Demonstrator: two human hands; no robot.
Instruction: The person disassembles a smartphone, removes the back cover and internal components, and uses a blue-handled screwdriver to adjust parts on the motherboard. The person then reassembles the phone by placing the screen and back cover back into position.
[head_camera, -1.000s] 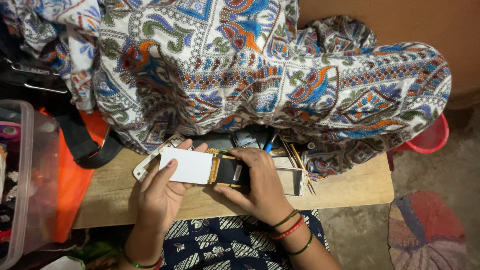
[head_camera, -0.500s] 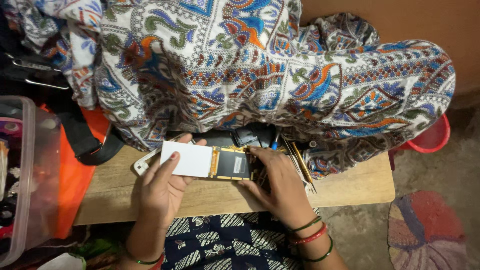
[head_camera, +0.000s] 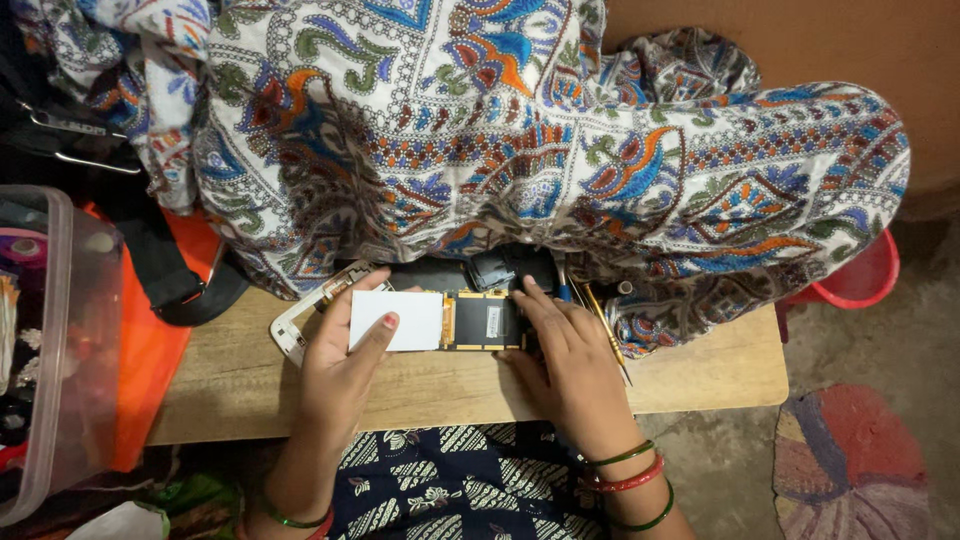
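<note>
left hand (head_camera: 340, 375) pinches white display panel (head_camera: 397, 320); right hand (head_camera: 570, 360) fingers spread, pressing circuit board (head_camera: 485, 321) over wooden counter (head_camera: 700, 365).

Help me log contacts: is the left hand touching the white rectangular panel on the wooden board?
Touching. The head view shows the left hand with its thumb lying on the face of the white panel and fingers along its edge, no gap.

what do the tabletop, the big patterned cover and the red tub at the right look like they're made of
Tabletop: probably bare wood or board, matt tan with faint grain.
Patterned cover: soft printed fabric, seen in its folds and drape.
Red tub: likely plastic, smooth with a thin moulded rim.
</note>
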